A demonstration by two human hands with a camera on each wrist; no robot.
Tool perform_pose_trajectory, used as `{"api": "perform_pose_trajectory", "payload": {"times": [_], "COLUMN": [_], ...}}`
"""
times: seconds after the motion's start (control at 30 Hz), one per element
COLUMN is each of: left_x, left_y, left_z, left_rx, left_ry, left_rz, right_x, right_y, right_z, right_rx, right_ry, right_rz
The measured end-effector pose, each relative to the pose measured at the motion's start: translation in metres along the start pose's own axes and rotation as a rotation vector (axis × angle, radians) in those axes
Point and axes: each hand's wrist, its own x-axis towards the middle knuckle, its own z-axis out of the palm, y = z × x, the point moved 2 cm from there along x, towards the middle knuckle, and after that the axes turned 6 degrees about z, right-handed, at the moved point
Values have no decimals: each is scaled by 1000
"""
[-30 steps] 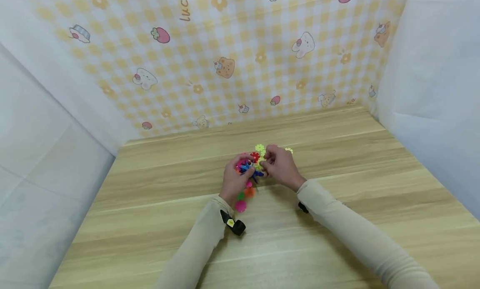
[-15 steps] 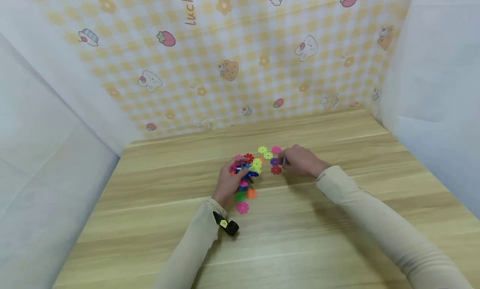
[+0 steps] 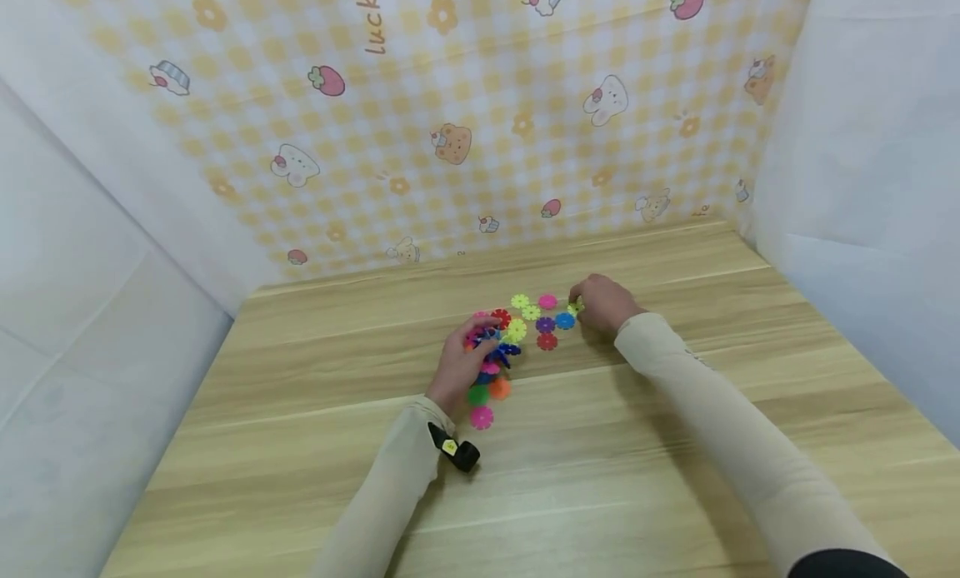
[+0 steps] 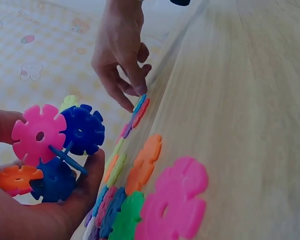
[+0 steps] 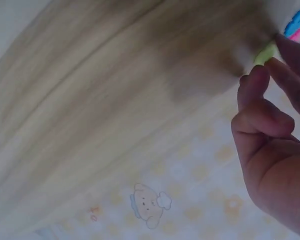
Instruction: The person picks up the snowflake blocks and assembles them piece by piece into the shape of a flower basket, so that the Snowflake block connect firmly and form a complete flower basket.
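Note:
My left hand (image 3: 457,366) holds a built cluster of interlocked plastic snowflake discs (image 3: 491,342). In the left wrist view a pink disc (image 4: 29,137), a dark blue disc (image 4: 87,131) and an orange disc (image 4: 15,179) of that cluster show above the curled fingers. Farther right, my right hand (image 3: 606,301) pinches a loose yellow-green snowflake disc (image 3: 575,309) at the table surface. Its fingertips close round the disc's edge in the right wrist view, where the disc (image 5: 265,53) is partly hidden. Beside it lies a blue disc (image 3: 565,321).
Loose discs lie flat on the wooden table (image 3: 300,428): purple (image 3: 545,324), red (image 3: 547,341), pink (image 3: 547,301) and yellow-green (image 3: 520,301) between the hands. Green (image 3: 477,396), orange (image 3: 500,388) and pink (image 3: 482,417) discs lie nearer. A patterned cloth (image 3: 465,87) hangs behind.
My right hand has moved away from the cluster to the right, past the blue disc, to the yellow-green disc. The left hand stays with the cluster, shifted slightly.

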Motion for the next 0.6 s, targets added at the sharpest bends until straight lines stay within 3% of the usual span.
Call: {"api": "perform_pose_trajectory", "payload": {"times": [0.2, 0.3, 0.43, 0.6], "left_x": [1, 2, 2, 4], "left_y": [2, 1, 0, -1], "left_z": [2, 2, 0, 0], "left_rx": [-2, 6, 11, -3], "left_ry": [16, 42, 71, 97], "left_rz": [0, 7, -8, -33], "right_x": [0, -6, -14, -30], "right_y": [-2, -4, -10, -22], "right_z": [-1, -5, -11, -16], "right_rx": [11, 39, 144, 368], "right_ry": [17, 29, 50, 5], "right_rz": [17, -18, -79, -118]}}
